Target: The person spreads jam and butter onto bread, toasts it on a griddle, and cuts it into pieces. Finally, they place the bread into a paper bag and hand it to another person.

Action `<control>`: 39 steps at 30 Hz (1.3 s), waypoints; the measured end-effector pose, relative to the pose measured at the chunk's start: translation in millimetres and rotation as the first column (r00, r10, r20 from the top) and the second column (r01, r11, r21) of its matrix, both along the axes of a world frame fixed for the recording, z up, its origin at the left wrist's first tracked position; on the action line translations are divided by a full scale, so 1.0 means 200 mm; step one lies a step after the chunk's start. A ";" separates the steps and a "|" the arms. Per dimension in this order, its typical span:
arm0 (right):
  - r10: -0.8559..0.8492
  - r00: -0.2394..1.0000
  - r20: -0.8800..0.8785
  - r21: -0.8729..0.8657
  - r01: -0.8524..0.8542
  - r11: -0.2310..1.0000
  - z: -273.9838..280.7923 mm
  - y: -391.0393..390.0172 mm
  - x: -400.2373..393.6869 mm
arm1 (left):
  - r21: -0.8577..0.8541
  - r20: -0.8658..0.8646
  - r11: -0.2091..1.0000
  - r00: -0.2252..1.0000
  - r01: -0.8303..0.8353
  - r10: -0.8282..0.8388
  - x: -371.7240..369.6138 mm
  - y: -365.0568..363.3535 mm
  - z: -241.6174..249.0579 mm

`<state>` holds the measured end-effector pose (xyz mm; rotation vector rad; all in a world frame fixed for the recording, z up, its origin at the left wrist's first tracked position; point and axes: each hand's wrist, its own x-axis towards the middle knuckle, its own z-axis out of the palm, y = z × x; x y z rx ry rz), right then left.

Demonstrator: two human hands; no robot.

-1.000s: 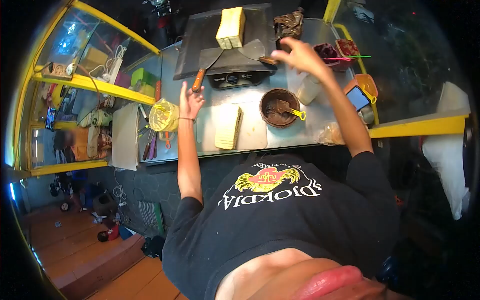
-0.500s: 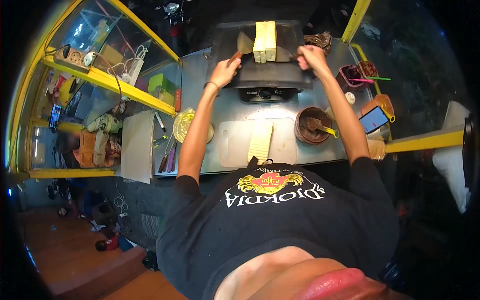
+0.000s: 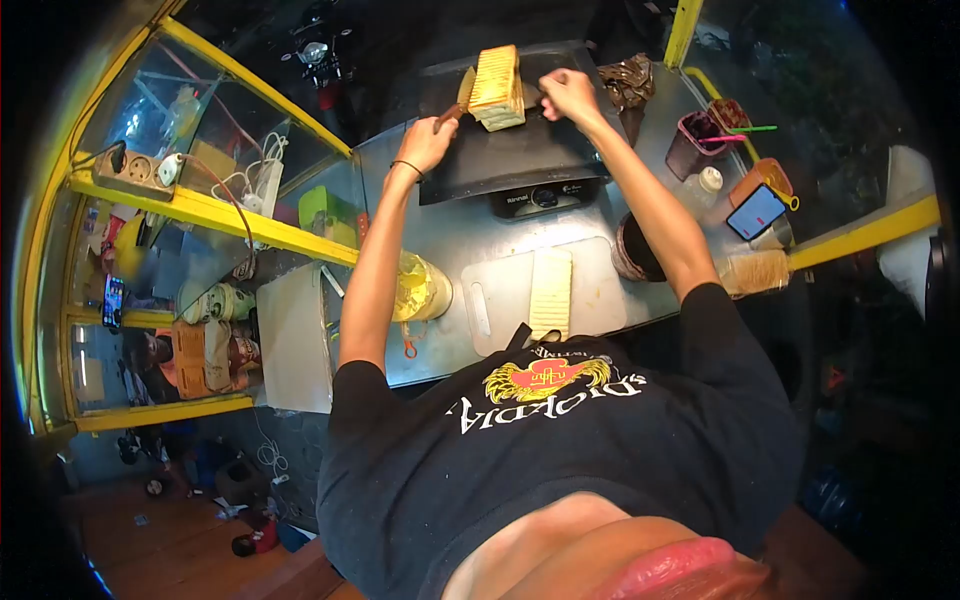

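On the dark griddle plate [image 3: 450, 170] stands a block of sliced bread [image 3: 497, 80], its browned, ridged face up and slightly tilted. My left hand [image 3: 425, 145] is closed around the brown handle of a spatula [image 3: 467, 90], whose blade is against the bread's left side. To the right of the bread, my right hand [image 3: 568, 96] grips a second spatula [image 3: 532, 99]; its handle is mostly hidden in my fingers. Nearer my body, another pale bread block [image 3: 551, 285] lies on a white cutting board [image 3: 482, 305].
Left of the board stands a tub of yellow spread [image 3: 425, 290]. A dark brown container [image 3: 630, 250] sits partly behind my right forearm. Farther right are a phone [image 3: 756, 212], a white-capped bottle [image 3: 706, 182] and a dark red-purple tub [image 3: 690, 140]. Yellow frame bars [image 3: 220, 222] flank the counter.
The bread on the griddle has turned over, from a pale face up to a browned one. My right hand has moved left, closer to it. The whole view has shifted and tilted.
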<state>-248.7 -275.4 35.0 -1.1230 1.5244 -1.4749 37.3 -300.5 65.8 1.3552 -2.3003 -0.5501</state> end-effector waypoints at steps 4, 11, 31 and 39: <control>-0.043 0.708 -0.705 -0.220 -0.161 0.962 0.21 0.18 0.12 | 0.038 0.001 0.999 1.000 0.019 -0.019 0.10 -0.06 0.06; -0.025 0.587 -0.809 -0.249 -0.305 0.919 0.20 0.50 0.25 | 0.015 -0.047 0.996 0.996 0.083 -0.082 0.17 -0.13 0.03; 0.346 -0.284 -0.894 0.443 -0.449 0.776 0.63 -0.11 -0.02 | 0.282 -0.274 0.949 0.936 -0.143 0.222 0.65 0.42 0.21; 0.110 -0.360 -0.926 0.258 -0.393 0.883 0.30 -0.43 -0.14 | 0.187 -0.267 0.977 0.951 -0.107 0.155 0.41 0.21 0.07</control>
